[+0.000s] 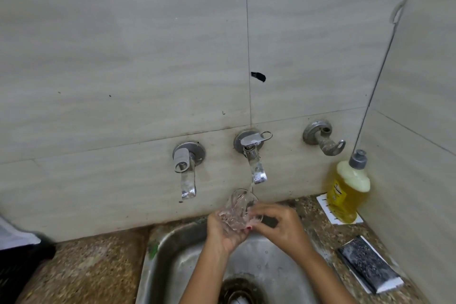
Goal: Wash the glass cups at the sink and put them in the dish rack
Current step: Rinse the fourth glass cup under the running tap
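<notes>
A pale tiled wall (123, 57) fills most of what I see, with a black smear (258, 77) on it at about one o'clock from the middle of the wall. Low on the wall sit three metal fittings in a row. The left tap (187, 170) is dry. The middle tap (254, 158) lets a thin stream of water (251, 186) fall. A third fitting (323, 140), at three o'clock of the middle tap, has a hooked end.

Below them a speckled stone counter (86, 271) holds a steel sink (172, 254), its dark drain (238, 290) at six o'clock of the basin.

Over the basin's twelve o'clock edge, right under the middle tap, the glass cup (240, 208) is tilted with its mouth up toward the spout, and the stream meets its rim. The left hand (222, 232) cradles it from beneath, fingers curled round its body. The right hand (281, 227) comes in from four o'clock and grips the cup's right side with bent fingers. Whether it holds anything else I cannot tell.

At two o'clock of the sink a bottle of yellow dish soap (348, 195) leans in the wall corner. At three o'clock a dark scrub pad (367, 264) lies flat on the counter, well apart from the hands
</notes>
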A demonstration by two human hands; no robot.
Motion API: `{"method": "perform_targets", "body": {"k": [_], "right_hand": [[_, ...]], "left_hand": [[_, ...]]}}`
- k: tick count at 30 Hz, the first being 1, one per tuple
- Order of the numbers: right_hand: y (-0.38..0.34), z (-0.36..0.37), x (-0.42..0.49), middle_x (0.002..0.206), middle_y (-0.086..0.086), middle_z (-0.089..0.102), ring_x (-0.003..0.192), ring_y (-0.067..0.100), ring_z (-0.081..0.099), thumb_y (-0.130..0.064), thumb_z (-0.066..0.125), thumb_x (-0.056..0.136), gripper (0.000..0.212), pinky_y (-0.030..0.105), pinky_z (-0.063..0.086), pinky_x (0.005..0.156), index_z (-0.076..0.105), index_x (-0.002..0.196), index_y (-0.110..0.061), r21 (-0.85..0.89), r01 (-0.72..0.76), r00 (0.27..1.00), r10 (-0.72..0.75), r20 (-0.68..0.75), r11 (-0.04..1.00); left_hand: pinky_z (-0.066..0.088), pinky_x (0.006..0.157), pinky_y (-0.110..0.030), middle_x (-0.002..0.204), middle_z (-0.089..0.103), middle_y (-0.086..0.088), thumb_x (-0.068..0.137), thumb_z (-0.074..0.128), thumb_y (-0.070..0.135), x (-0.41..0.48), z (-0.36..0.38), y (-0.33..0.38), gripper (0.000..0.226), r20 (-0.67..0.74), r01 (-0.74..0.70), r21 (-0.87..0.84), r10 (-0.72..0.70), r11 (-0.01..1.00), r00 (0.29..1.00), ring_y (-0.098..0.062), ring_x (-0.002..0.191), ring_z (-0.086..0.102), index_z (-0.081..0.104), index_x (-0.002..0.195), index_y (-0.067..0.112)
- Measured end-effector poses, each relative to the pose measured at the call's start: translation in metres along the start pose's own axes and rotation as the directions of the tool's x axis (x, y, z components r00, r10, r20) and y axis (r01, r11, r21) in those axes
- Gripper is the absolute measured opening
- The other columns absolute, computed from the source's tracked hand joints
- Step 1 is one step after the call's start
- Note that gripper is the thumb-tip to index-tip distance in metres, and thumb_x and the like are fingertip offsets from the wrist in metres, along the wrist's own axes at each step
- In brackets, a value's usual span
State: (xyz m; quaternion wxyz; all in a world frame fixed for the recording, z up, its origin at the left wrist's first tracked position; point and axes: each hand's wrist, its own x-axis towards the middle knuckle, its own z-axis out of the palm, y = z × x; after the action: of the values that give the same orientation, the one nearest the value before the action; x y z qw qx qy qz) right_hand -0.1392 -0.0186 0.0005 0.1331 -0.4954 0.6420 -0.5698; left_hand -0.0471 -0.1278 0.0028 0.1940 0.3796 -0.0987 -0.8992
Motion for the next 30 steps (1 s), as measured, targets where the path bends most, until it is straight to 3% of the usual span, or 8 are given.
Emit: {"method": "perform_targets", "body": {"k": [5, 11, 15, 20, 23, 26, 28, 30], "right_hand": [[-0.01, 0.004, 0.017, 0.078, -0.009, 0.073, 0.078, 0.008, 0.068, 0.006, 0.057, 0.086, 0.028, 0.016, 0.052, 0.07, 0.07, 0.083, -0.018, 0.417, -0.345, 0.906, 0.414, -0.085, 0.841], [-0.027, 0.017, 0.036, 0.072, 0.021, 0.068, 0.064, 0.03, 0.07, -0.002, 0.043, 0.095, 0.022, 0.033, 0.059, 0.058, 0.06, 0.086, 0.009, 0.873, -0.487, 0.63, 0.692, 0.354, -0.004], [-0.03, 0.032, 0.048, 0.052, 0.014, 0.059, 0.048, 0.025, 0.062, -0.004, 0.041, 0.093, 0.024, 0.025, 0.053, 0.04, 0.056, 0.077, 0.005, 0.869, -0.464, 0.532, 0.73, 0.43, -0.174], [-0.026, 0.023, 0.05, 0.04, 0.0, 0.031, 0.026, 0.009, 0.027, -0.007, 0.037, 0.076, 0.018, 0.01, 0.02, 0.031, 0.037, 0.059, -0.01, 0.776, -0.625, 0.488, 0.734, 0.472, -0.084], [-0.02, 0.008, 0.042, 0.044, 0.001, 0.036, 0.031, 0.011, 0.03, -0.013, 0.038, 0.091, 0.03, 0.015, 0.021, 0.034, 0.044, 0.061, -0.008, 0.392, -0.824, 0.527, 0.808, 0.265, 0.409], [-0.019, 0.0, 0.032, 0.069, 0.009, 0.059, 0.063, 0.021, 0.054, -0.024, 0.048, 0.091, 0.028, 0.029, 0.038, 0.058, 0.06, 0.077, -0.003, -0.287, -0.573, 0.807, 0.59, -0.033, 0.768], [-0.025, 0.0, 0.025, 0.085, 0.009, 0.065, 0.081, 0.023, 0.059, -0.033, 0.049, 0.09, 0.032, 0.031, 0.043, 0.066, 0.064, 0.088, -0.005, -0.148, -0.586, 0.8, 0.597, 0.051, 0.797], [-0.03, 0.007, 0.017, 0.093, 0.004, 0.066, 0.088, 0.02, 0.06, -0.032, 0.05, 0.092, 0.026, 0.028, 0.045, 0.065, 0.065, 0.096, -0.011, 0.111, -0.738, 0.672, 0.708, 0.217, 0.666]], "left_hand": [[0.052, 0.051, -0.027, 0.081, 0.068, -0.014, 0.088, 0.036, 0.022, 0.006, -0.007, -0.001, 0.035, -0.111, -0.043, 0.012, 0.045, 0.999, 0.993, -0.029, 0.066, 0.064, 0.065, 0.096, 0.005], [0.053, 0.042, -0.028, 0.065, 0.066, -0.014, 0.09, 0.039, 0.02, -0.007, -0.018, 0.01, 0.033, -0.16, -0.098, 0.085, 0.111, 0.992, 0.981, -0.028, 0.05, 0.064, 0.064, 0.081, 0.0], [0.048, 0.035, -0.021, 0.052, 0.059, -0.008, 0.089, 0.043, 0.017, -0.014, -0.02, 0.014, 0.028, -0.204, -0.093, 0.097, 0.111, 0.991, 0.973, -0.022, 0.039, 0.057, 0.06, 0.071, 0.003], [0.048, 0.032, -0.026, 0.051, 0.064, -0.011, 0.09, 0.047, 0.022, -0.022, -0.021, 0.01, 0.03, -0.212, -0.054, 0.085, 0.071, 0.995, 0.975, -0.023, 0.037, 0.06, 0.065, 0.081, 0.0], [0.054, 0.046, -0.03, 0.063, 0.069, -0.01, 0.092, 0.045, 0.027, -0.01, -0.032, 0.005, 0.031, -0.244, -0.04, 0.063, 0.054, 0.997, 0.968, -0.026, 0.05, 0.066, 0.068, 0.088, 0.007], [0.054, 0.048, -0.028, 0.064, 0.069, -0.009, 0.094, 0.041, 0.025, -0.006, -0.033, -0.001, 0.032, -0.258, -0.029, 0.098, 0.053, 0.995, 0.965, -0.026, 0.057, 0.067, 0.067, 0.084, 0.008], [0.055, 0.057, -0.03, 0.079, 0.069, -0.01, 0.093, 0.045, 0.026, -0.006, -0.023, -0.004, 0.028, -0.283, -0.039, 0.17, 0.087, 0.985, 0.955, -0.026, 0.072, 0.064, 0.066, 0.095, 0.009], [0.054, 0.059, -0.031, 0.09, 0.066, -0.013, 0.092, 0.049, 0.018, -0.011, -0.006, -0.008, 0.021, -0.235, -0.112, 0.288, 0.184, 0.951, 0.954, -0.028, 0.074, 0.062, 0.064, 0.099, 0.005]]}}
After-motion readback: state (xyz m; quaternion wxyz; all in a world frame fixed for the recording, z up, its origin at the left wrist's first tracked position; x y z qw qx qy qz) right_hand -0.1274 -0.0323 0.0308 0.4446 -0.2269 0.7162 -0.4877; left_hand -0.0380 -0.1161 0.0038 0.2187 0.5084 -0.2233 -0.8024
